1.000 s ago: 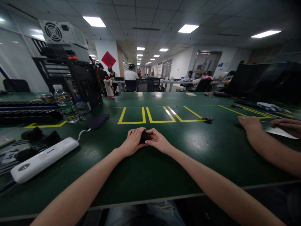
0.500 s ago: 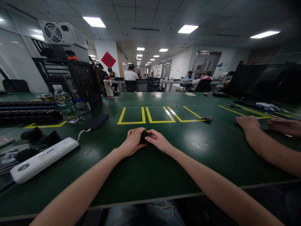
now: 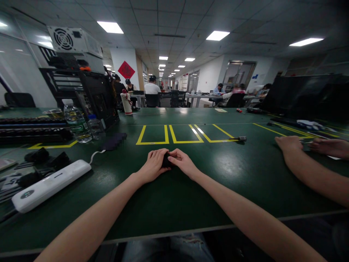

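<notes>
A small black object (image 3: 166, 160) stands between my hands on the green table (image 3: 174, 203), mostly covered by fingers, so its kind cannot be made out. My left hand (image 3: 154, 165) is wrapped round its left side. From the right, my right hand (image 3: 182, 162) holds it with thumb and fingers pressed together at its edge. Just beyond my hands, yellow tape outlines (image 3: 152, 143) mark the tabletop. A short dark tool with a thick end (image 3: 241, 138) rests at the right end of the tape.
At the left lie a white power strip (image 3: 51, 185), black plugs (image 3: 36, 155) and a dark phone-like item (image 3: 114, 141). Behind them stand bottles (image 3: 77, 123) and a black computer case (image 3: 95, 94). Another person's hands (image 3: 290, 143) work at the right.
My right hand's fingers have shifted slightly on the black object, and a bit more of it shows. The other person's hands at the right have moved a little.
</notes>
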The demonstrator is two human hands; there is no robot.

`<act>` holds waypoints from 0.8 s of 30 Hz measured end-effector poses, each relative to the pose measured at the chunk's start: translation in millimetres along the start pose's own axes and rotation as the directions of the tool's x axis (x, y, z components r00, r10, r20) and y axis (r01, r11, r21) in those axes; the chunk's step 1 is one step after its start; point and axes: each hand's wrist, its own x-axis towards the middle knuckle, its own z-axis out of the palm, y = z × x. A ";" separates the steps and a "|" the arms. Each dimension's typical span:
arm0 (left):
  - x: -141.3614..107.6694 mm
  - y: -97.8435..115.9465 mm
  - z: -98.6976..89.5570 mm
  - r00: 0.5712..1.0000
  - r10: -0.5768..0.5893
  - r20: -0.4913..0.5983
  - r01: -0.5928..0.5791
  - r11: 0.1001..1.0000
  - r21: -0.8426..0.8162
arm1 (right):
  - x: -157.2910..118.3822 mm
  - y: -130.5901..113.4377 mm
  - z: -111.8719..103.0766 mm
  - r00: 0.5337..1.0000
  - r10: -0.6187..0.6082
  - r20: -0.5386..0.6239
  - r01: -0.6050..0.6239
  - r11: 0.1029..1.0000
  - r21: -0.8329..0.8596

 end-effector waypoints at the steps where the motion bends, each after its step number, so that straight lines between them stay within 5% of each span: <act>1: -0.1 -0.6 0.8 1.000 -0.002 -0.004 0.002 1.000 0.000 | 1.1 1.4 0.0 1.000 0.011 -0.013 -0.011 1.000 -0.005; 12: -1.1 -2.7 4.6 1.000 -0.003 -0.005 0.003 1.000 0.019 | 1.1 3.5 -4.1 0.996 0.061 0.061 -0.064 0.997 0.040; 24: -2.1 2.8 -3.7 1.000 -0.002 0.020 0.001 1.000 0.015 | 6.9 6.5 -1.5 0.995 0.085 -0.044 -0.083 0.996 0.043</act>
